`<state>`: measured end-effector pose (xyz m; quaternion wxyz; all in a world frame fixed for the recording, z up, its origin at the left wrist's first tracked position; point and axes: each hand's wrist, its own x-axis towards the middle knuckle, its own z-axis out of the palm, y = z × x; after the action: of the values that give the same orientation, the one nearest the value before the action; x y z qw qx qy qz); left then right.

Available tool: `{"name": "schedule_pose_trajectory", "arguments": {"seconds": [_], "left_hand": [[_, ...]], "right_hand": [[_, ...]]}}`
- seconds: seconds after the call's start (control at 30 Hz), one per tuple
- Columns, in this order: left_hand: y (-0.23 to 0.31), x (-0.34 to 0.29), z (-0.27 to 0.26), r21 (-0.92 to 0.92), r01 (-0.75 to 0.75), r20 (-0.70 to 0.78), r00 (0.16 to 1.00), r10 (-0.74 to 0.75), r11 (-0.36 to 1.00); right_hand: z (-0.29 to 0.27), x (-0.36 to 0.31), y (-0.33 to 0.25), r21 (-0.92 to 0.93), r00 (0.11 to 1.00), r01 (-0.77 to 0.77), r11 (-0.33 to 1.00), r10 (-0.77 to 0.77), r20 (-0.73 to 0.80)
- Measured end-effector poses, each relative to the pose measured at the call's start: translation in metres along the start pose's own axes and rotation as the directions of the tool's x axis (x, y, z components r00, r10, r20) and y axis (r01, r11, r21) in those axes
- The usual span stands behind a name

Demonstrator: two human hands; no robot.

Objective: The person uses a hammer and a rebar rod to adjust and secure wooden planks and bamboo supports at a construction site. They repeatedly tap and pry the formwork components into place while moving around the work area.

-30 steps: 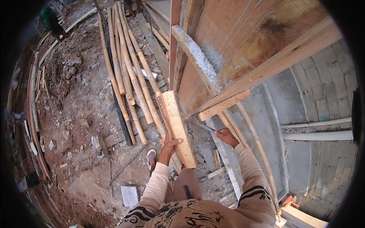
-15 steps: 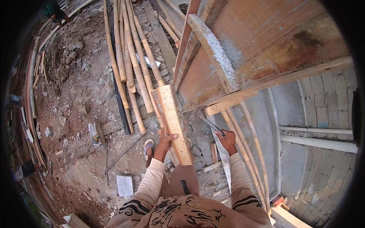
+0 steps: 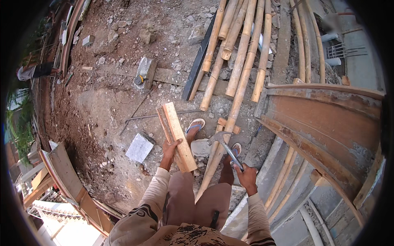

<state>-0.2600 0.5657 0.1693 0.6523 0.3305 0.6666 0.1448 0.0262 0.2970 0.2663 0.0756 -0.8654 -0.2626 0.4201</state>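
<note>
My left hand [image 3: 169, 152] is closed round a short length of timber [image 3: 179, 137], two boards joined along their edges, and the thumb lies over the pale face. In my right hand [image 3: 246, 175] is a claw hammer [image 3: 229, 149], gripped low on its dark handle. The steel head points away from me, above a long bamboo pole [image 3: 236, 110]. Timber and hammer are apart. Both are held in front of my knees, over my sandalled feet.
Several bamboo poles [image 3: 250, 45] lie ahead. A large wooden formwork panel [image 3: 328, 119] stands at right, beside a grey concrete wall. A pale square block [image 3: 140, 147], a thin metal rod [image 3: 168, 114] and a tape measure [image 3: 139, 79] on a block are at left. Another person [image 3: 37, 71] is at far left.
My view has swung left, so the panel now sits farther right. The timber has moved left with my left hand, and the hammer's head now shows clearly.
</note>
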Motion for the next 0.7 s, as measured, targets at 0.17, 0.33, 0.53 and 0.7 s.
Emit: {"name": "schedule_pose_trajectory", "arguments": {"seconds": [0.17,0.33,0.53,0.7], "left_hand": [[-0.104,0.169,-0.085,-0.377,0.166,-0.295,0.911,-0.288,0.911],[-0.242,0.294,-0.139,-0.737,0.049,-0.301,0.869,-0.392,0.675],[-0.274,0.345,-0.073,-0.839,0.040,-0.297,0.803,-0.518,0.543],[-0.295,0.369,-0.096,-0.840,-0.064,-0.372,0.791,-0.486,0.539]], "right_hand": [[0.172,0.134,-0.018,-0.080,0.994,-0.023,0.997,0.032,0.108],[0.274,0.225,0.000,-0.138,0.969,-0.074,0.988,0.104,0.222],[0.295,0.258,0.008,0.076,0.940,-0.256,0.964,0.230,0.254],[0.309,0.268,0.000,0.069,0.937,-0.251,0.966,0.224,0.267]]}}
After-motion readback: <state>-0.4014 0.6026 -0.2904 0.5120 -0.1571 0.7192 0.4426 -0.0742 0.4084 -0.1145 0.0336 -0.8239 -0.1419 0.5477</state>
